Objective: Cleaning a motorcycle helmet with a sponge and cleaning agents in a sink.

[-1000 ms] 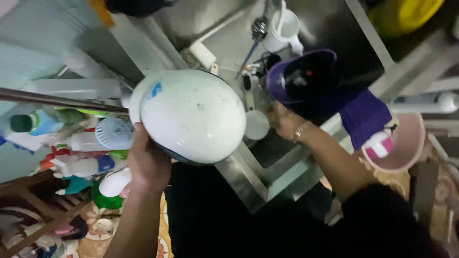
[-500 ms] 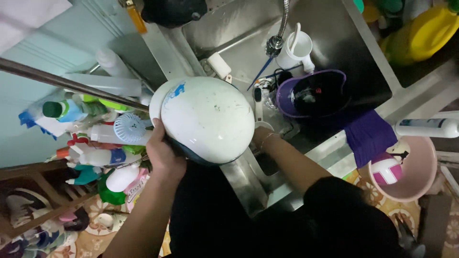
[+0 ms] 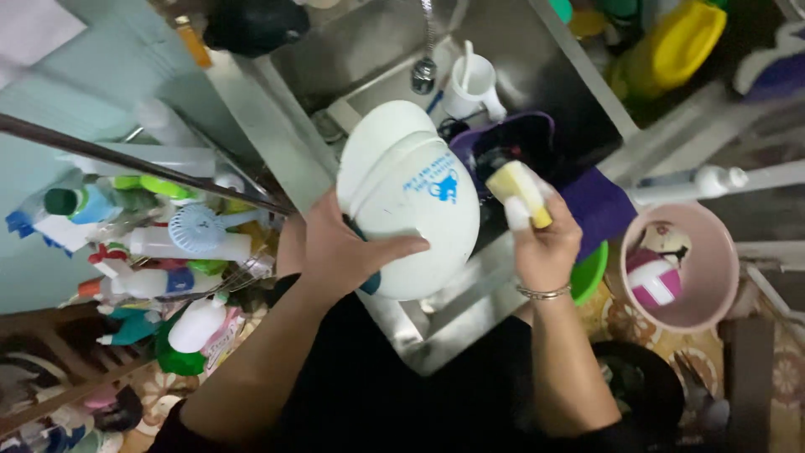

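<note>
Down low, the left hand (image 3: 344, 252) is wrapped around the near edge of a big white helmet (image 3: 411, 201), thumb laid across its shell, fingers clamped underneath, holding it tilted above the front rim of the steel sink (image 3: 470, 310). Just beside it, the right hand (image 3: 545, 239) is closed on a yellow sponge (image 3: 518, 191), pinched between fingers and thumb, a thin bracelet (image 3: 543, 293) on the wrist; the sponge sits clear of the shell. Off to the right, a pink bucket (image 3: 713, 285) on the floor. Further back in the basin, a purple tub (image 3: 511, 143), then a white mug (image 3: 474, 88) under the tap (image 3: 424, 71). Left, spray bottles (image 3: 168, 243) crowd a rack.
</note>
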